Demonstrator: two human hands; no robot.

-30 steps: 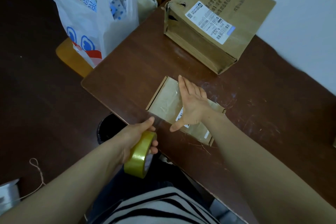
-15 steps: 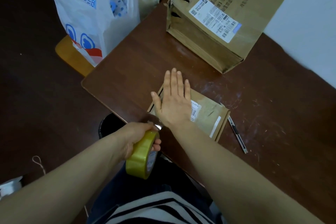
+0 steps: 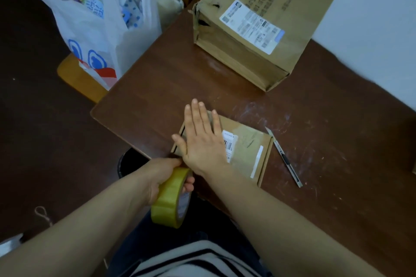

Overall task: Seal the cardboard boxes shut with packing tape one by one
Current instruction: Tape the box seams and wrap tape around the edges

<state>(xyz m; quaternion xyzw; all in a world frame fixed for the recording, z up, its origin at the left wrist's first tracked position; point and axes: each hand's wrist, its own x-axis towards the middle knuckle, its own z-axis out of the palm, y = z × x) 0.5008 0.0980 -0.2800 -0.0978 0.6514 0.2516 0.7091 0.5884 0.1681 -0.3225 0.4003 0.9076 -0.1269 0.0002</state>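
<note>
We've got a yellowish, see-through tape roll [image 3: 169, 202], a tan small box [image 3: 249, 150] and tan big box [image 3: 238, 58] with white labels, a dark reddish-brown table [image 3: 162, 83] with whitish scuffs, a white bag [image 3: 90, 29] printed blue and red, and our black-and-white striped shirt [image 3: 202, 258].

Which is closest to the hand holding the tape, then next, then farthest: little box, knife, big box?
1. Little box, just beyond the left hand.
2. Knife, off to the right.
3. Big box, at the far back.

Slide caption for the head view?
Right hand presses flat on small box while left hand grips tape roll.
</note>
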